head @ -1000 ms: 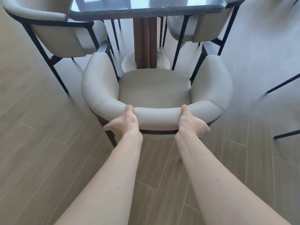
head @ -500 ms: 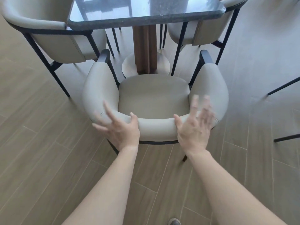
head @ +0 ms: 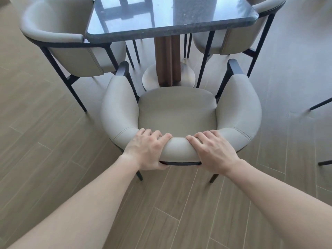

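Observation:
A beige upholstered chair [head: 177, 112] with black metal legs stands right in front of me, its seat facing the table. My left hand [head: 148, 149] grips the curved padded backrest from above, fingers over the top and thumb under the rim. My right hand [head: 212, 150] grips the same backrest a little to the right in the same way. The chair's front edge is close to the table's pedestal.
A dark glossy stone table [head: 167, 17] on a brown pedestal with a round metal base [head: 168, 78] stands ahead. A matching chair [head: 59, 42] sits at the left, another [head: 231, 38] at the right. Black legs [head: 321, 103] of other furniture poke in at the right. Wood-look floor all around.
One second ago both hands held the backrest from below with thumbs on top. They let go, opened above it, and now clasp it from above. The chair sits slightly further from the table.

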The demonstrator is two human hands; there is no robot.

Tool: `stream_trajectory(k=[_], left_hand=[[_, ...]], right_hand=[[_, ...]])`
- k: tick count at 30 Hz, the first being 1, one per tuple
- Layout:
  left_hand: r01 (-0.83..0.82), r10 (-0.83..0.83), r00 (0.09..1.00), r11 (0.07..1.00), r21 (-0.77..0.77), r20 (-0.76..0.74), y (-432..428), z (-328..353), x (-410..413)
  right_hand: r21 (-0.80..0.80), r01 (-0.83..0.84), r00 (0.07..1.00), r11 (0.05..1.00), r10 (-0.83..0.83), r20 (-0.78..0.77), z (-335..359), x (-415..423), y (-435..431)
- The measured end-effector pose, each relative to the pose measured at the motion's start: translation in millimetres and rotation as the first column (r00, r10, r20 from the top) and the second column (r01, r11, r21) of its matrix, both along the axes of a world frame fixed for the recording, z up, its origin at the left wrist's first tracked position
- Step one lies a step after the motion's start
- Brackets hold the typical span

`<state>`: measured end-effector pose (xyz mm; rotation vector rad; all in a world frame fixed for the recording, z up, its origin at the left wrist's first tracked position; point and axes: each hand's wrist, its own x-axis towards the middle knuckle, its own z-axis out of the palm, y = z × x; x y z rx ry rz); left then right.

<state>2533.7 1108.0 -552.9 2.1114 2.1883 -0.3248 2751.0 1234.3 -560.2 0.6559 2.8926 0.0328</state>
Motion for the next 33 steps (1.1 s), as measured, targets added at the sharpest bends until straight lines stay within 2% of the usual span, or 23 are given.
stream_trajectory(k=[3, 8, 19, 26, 33], left_hand=[[-0.041, 0.040, 0.999, 0.999, 0.030, 0.020, 30, -1, -2], [-0.085, 0.086, 0.996, 0.996, -0.016, 0.018, 83, 5, -18], [-0.136, 0.136, 0.991, 0.990, 0.036, 0.000, 178, 1, -74], [-0.146, 0.146, 0.989, 0.986, 0.078, 0.005, 212, -2, -99], [-0.154, 0.153, 0.988, 0.987, 0.046, 0.016, 230, 1, -113]], right_hand=[[0.006, 0.002, 1.000, 1.000, -0.002, 0.019, 4, -8, 33], [0.017, 0.018, 0.999, 1.000, -0.018, 0.035, 6, -32, 92], [0.044, -0.018, 1.000, 0.999, 0.018, -0.014, -1, -93, 198], [0.038, -0.033, 0.998, 0.999, 0.035, -0.045, -4, -119, 237], [0.014, -0.052, 0.997, 0.999, 0.052, -0.058, -1, -131, 254]])
